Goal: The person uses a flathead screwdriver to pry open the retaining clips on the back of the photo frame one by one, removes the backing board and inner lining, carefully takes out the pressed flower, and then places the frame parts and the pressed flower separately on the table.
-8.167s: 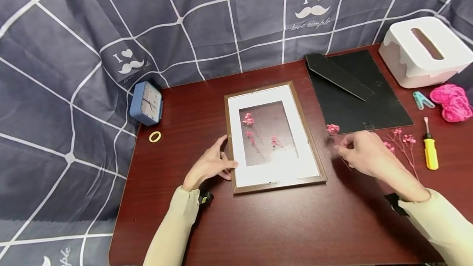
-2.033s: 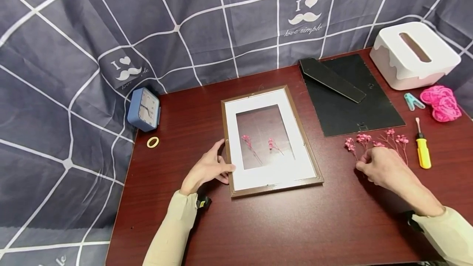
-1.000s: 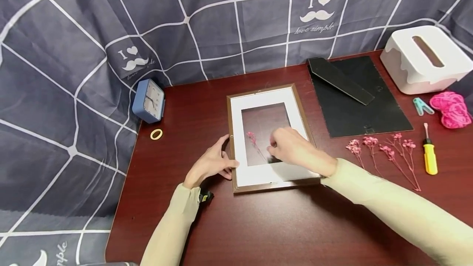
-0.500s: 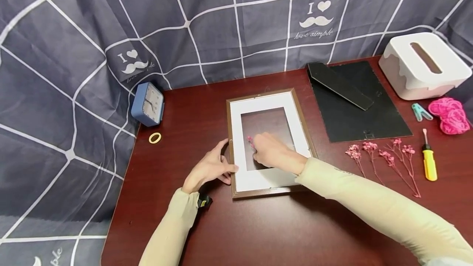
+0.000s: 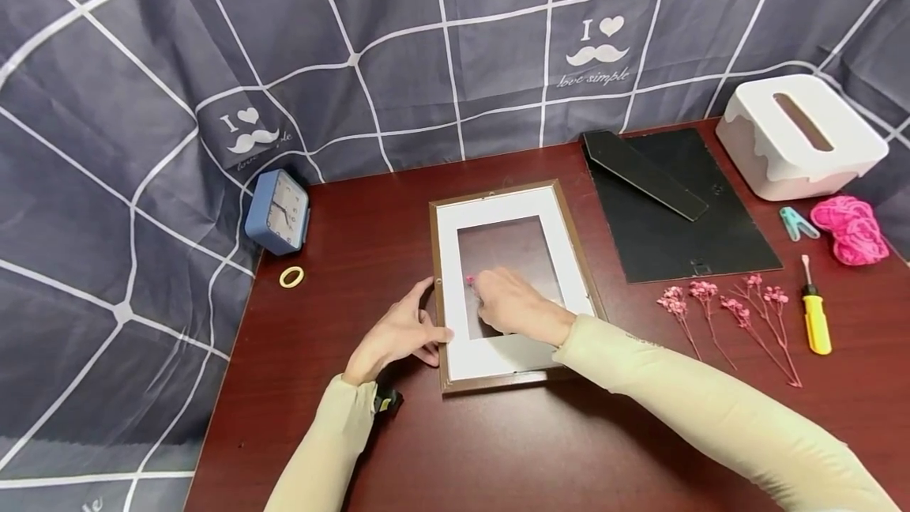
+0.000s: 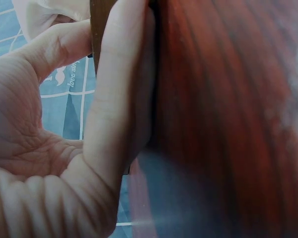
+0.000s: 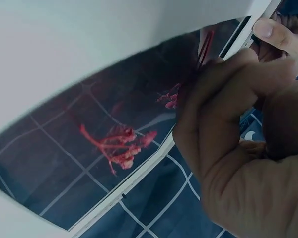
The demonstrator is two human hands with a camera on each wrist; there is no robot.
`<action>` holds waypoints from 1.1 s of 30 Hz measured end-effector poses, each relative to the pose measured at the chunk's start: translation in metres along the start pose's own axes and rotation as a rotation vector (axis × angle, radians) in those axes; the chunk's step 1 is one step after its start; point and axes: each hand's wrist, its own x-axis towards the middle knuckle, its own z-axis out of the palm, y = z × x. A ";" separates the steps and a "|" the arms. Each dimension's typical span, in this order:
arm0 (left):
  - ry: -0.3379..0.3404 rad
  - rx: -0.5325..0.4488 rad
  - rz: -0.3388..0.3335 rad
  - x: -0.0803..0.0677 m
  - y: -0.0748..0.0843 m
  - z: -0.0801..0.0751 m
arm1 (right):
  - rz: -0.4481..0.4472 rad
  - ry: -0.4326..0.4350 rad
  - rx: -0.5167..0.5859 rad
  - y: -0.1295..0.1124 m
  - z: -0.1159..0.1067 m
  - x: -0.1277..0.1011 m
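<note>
A brown-edged picture frame (image 5: 490, 385) with a white mat (image 5: 469, 359) lies on the table. My left hand (image 5: 400, 333) grips its left edge, thumb on top; the left wrist view shows a finger along the frame's side. My right hand (image 5: 513, 305) is over the window with fingers curled, pinching a pink dried flower sprig (image 5: 470, 280). Its thin stem (image 7: 204, 48) shows at the fingertips in the right wrist view. A second flower sprig (image 7: 121, 146) lies in the window, hidden under the right hand in the head view.
Several pink flower sprigs (image 5: 742, 314) lie right of the frame, beside a yellow screwdriver (image 5: 816, 318). Behind are a black backing board (image 5: 668, 235), a teal clip (image 5: 798, 224), pink yarn (image 5: 849, 230) and a tissue box (image 5: 782, 172). A clock (image 5: 279, 212) and ring (image 5: 291, 276) stand left.
My right hand has come from the sprigs on the right into the frame's window, then moved left to the left sprig. Earlier, three sprigs lay in the window. My left hand has kept its grip.
</note>
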 end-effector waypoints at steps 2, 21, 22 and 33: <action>-0.009 -0.009 0.001 0.001 0.000 0.003 | -0.002 0.001 0.024 0.004 0.001 -0.002; 0.028 0.024 -0.037 -0.001 0.001 0.003 | -0.011 0.214 0.041 0.017 -0.058 -0.115; 0.027 0.026 -0.038 -0.001 0.001 0.003 | -0.005 0.230 0.041 0.023 -0.059 -0.123; 0.017 0.056 -0.031 0.004 0.002 0.007 | 0.176 0.276 0.063 0.100 -0.059 -0.184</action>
